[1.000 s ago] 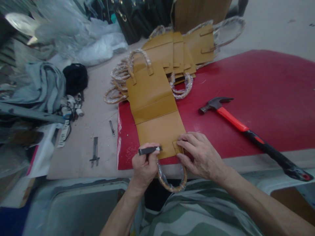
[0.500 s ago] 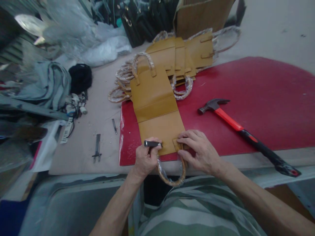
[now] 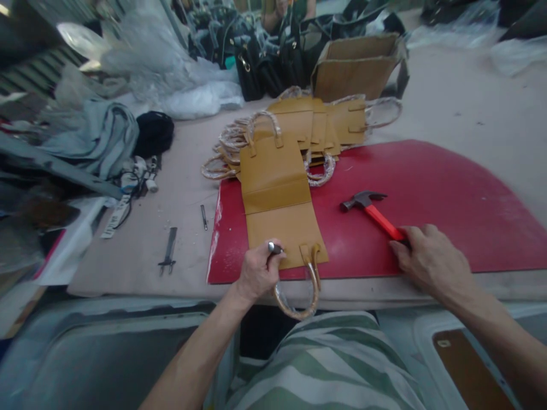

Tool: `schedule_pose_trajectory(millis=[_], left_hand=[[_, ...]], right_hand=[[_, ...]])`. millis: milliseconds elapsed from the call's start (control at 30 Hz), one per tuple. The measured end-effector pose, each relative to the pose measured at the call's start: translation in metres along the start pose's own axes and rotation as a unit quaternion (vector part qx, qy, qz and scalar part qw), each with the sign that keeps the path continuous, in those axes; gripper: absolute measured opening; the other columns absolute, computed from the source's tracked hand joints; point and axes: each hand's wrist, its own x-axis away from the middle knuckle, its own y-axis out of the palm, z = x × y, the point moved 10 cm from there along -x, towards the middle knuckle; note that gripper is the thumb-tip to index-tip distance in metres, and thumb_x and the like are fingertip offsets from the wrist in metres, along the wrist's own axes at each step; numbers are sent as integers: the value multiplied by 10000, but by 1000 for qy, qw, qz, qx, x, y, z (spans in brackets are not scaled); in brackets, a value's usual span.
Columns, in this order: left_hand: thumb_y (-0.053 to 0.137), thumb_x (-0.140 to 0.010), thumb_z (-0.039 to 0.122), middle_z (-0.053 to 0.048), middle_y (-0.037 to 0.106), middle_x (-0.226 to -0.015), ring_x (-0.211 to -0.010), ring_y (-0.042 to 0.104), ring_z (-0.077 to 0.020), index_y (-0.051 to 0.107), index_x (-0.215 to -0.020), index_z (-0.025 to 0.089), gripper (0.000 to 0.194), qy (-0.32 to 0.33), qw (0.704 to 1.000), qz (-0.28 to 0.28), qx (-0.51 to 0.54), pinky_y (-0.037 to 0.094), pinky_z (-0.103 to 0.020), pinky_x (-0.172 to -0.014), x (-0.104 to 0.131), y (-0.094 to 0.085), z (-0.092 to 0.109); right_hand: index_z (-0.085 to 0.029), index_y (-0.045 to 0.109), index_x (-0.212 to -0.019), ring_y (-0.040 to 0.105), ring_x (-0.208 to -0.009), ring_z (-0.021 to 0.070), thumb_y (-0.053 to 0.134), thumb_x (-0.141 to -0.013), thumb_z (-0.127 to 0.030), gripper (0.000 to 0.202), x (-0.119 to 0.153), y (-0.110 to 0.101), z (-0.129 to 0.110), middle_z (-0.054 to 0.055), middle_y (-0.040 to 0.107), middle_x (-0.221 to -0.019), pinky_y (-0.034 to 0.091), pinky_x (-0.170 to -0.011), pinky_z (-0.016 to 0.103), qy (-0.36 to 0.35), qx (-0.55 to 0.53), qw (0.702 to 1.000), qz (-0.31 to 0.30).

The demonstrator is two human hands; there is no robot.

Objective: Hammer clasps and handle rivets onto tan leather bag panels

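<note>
My left hand (image 3: pixel 260 271) is closed around a short dark metal tool (image 3: pixel 274 249), held over the near edge of a tan leather panel (image 3: pixel 280 225). A plastic-wrapped handle (image 3: pixel 294 312) loops off that near edge, with one strap end standing up from the panel. To the right, my right hand (image 3: pixel 431 262) wraps round the grip of a claw hammer (image 3: pixel 380 219), whose head lies on the red mat (image 3: pixel 448 199). The far part of the panel, with another wrapped handle, rests against a pile of similar pieces (image 3: pixel 294 117).
Two small metal tools, a forked one (image 3: pixel 170 250) and a thin one (image 3: pixel 204 217), lie left of the mat. Behind are a cardboard box (image 3: pixel 354 68), black bags (image 3: pixel 273 68) and plastic wrapping (image 3: pixel 200 99). A person is partly visible at the top.
My right hand has left the strap end at the panel's near edge and moved right onto the hammer's grip. My left hand still holds the metal tool, now more upright. The view has tilted up.
</note>
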Motion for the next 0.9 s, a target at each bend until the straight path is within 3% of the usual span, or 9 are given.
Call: schedule_pose_trajectory(millis=[100,167,267,333,400,467,600,767,900], left_hand=[[585,-886,169,-55,761,-881,-815,749,-180,634,-984,203,115,-6,1000,-8,3,602,-268,-748,0,3,-3],[585,-883,170,-53,757,-875,-799,744,-181,626,-988,202,117,-9,1000,-9,3,597,-269,-729,-1,4,-4],[573,-887,167,-55,752,-860,-792,740,-186,617,-975,198,102,-16,1000,-11,4,589,-274,-723,-1,5,-4],[562,-890,157,-51,747,-839,-780,737,-186,612,-957,199,94,-23,1000,-12,4,583,-272,-717,-1,6,-4],[562,-887,152,-46,741,-828,-769,735,-186,607,-952,202,94,-23,1000,-12,4,577,-269,-709,-1,7,-3],[567,-885,154,-44,733,-820,-762,732,-187,602,-947,203,87,-21,1000,-12,4,571,-268,-701,-1,8,-2],[567,-881,154,-46,727,-819,-763,724,-188,603,-934,202,81,-17,1000,-8,0,559,-269,-701,0,10,-3],[564,-865,139,-37,709,-746,-685,703,-178,613,-881,201,81,-11,1000,7,-27,525,-253,-622,0,9,-2],[566,-877,162,-42,716,-789,-723,711,-182,603,-912,199,63,-7,1000,-6,-29,540,-261,-659,0,11,0]], right_hand=[[-253,484,-669,452,-526,173,626,-825,-259,211,-3,6,3,33,485,-618,296,-494,339,30,-43,998,-41],[-242,486,-661,446,-488,143,653,-764,-233,196,-2,21,3,9,483,-582,319,-457,298,111,-179,968,-140],[-205,513,-745,404,-455,88,634,-705,-205,127,24,48,-24,-27,471,-616,331,-410,225,296,-473,773,-302],[-211,467,-751,295,-410,52,614,-749,-242,150,32,39,-50,-71,383,-596,259,-367,185,348,-554,695,-298],[-226,430,-743,241,-393,50,580,-863,-397,257,29,14,-72,-89,323,-578,207,-346,177,312,-549,733,-251],[-234,424,-733,293,-401,69,503,-924,-571,396,19,-23,-100,-74,348,-573,231,-351,193,191,-500,823,-193],[-241,450,-757,418,-434,115,409,-996,-513,364,18,-89,-161,-33,462,-553,285,-423,246,-101,-302,946,-55],[-242,491,-782,365,-369,130,389,-1021,-330,275,34,-108,-209,-24,508,-525,153,-452,322,-327,-63,943,-24],[-246,467,-849,408,-405,119,359,-1038,-335,235,26,-141,-199,-44,479,-552,239,-454,279,-251,-141,956,58]])
